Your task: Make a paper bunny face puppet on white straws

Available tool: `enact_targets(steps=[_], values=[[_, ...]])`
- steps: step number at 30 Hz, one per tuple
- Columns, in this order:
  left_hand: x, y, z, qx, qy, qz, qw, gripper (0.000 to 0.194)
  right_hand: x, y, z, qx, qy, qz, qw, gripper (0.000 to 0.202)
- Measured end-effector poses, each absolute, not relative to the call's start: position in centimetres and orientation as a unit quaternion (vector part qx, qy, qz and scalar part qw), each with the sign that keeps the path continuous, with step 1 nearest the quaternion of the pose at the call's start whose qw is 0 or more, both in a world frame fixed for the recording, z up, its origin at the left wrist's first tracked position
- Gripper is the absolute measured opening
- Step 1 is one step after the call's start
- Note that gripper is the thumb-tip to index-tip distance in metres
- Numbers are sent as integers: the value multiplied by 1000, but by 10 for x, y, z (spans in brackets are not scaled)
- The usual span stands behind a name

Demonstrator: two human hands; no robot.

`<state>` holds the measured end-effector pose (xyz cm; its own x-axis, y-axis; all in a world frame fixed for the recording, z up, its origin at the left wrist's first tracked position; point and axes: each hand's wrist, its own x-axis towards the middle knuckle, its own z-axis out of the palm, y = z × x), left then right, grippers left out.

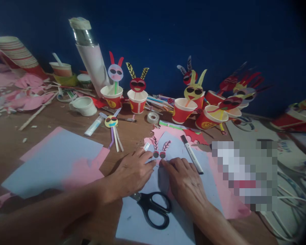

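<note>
A small pale paper face (159,154) with two dark round eyes and two dark leaf-patterned ears is pinned between my fingertips. My left hand (135,168) presses at its left edge, fingers curled and close together. From the other side my right hand (185,180) bears on its lower right, thumb and fingertips bent in. Light blue paper (153,231) lies beneath. Black-handled scissors (155,209) rest just below my hands, their blades partly hidden by my left hand. A black-and-white marker (192,154) lies beyond my right hand.
Red paper cups (185,110) holding paper faces on straws stand along the back. Beside them rise a tall flask (90,61) and stacked cups (17,54). A tape roll (153,118), a yellow paper face (111,121) and a blue sheet (53,160) lie nearby. Cables (290,204) coil right.
</note>
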<state>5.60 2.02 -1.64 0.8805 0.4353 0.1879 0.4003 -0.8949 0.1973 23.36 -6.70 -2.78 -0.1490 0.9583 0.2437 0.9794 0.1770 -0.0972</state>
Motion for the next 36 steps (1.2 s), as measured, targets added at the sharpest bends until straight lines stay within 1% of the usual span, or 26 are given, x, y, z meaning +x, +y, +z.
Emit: enact_targets(steps=[4,7,12,16,20,24,36], values=[[57,21,-16,965,217,113,91,27,232,-67,-28,-638,-758,-41,133,41],[57,21,-15,962,217,122,114,26,232,-68,-29,-649,-750,-37,122,39],[57,22,-18,954,223,137,144,22,232,-68,-31,-653,-749,-37,108,40],[56,22,-19,951,228,143,153,23,231,-67,-29,-652,-749,-34,112,42],[55,18,-16,961,215,127,118,31,231,-69,-27,-649,-752,-34,110,43],[55,13,-16,967,220,105,76,33,231,-70,-26,-651,-750,-38,111,41],[54,12,-16,963,232,109,81,32,232,-69,-27,-650,-749,-42,123,36]])
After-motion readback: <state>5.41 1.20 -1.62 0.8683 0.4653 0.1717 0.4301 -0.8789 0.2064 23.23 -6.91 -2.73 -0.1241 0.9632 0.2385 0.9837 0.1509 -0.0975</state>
